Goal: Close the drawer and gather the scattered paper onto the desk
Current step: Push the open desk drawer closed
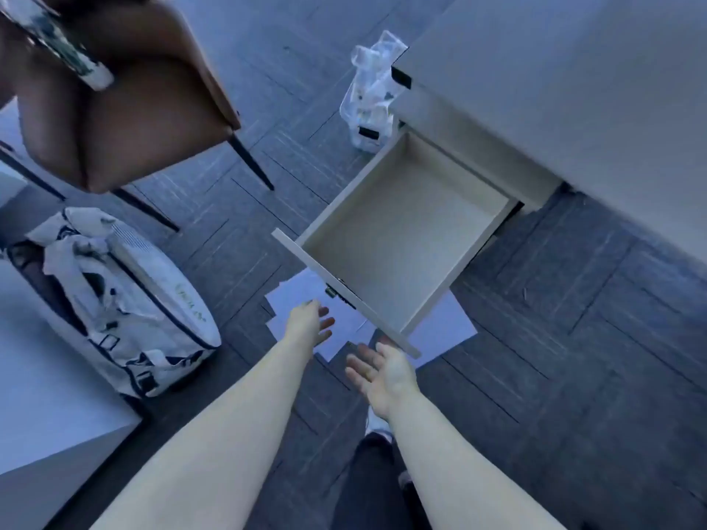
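A pale drawer (405, 231) stands pulled far out of the light desk (566, 89) at the upper right, and nothing lies inside it. White paper sheets (302, 292) lie scattered on the dark floor under and in front of the drawer's front panel (344, 296). My left hand (310, 323) reaches forward over the sheets, fingers apart, just short of the panel's small handle. My right hand (382, 372) is palm up with spread fingers, below the panel's near corner. Neither hand holds anything.
A brown chair (126, 116) with dark legs stands at the upper left. A white printed bag (126, 300) sits on the floor at the left beside a pale surface (49, 395). A clear plastic bag (369, 93) lies by the desk's far corner.
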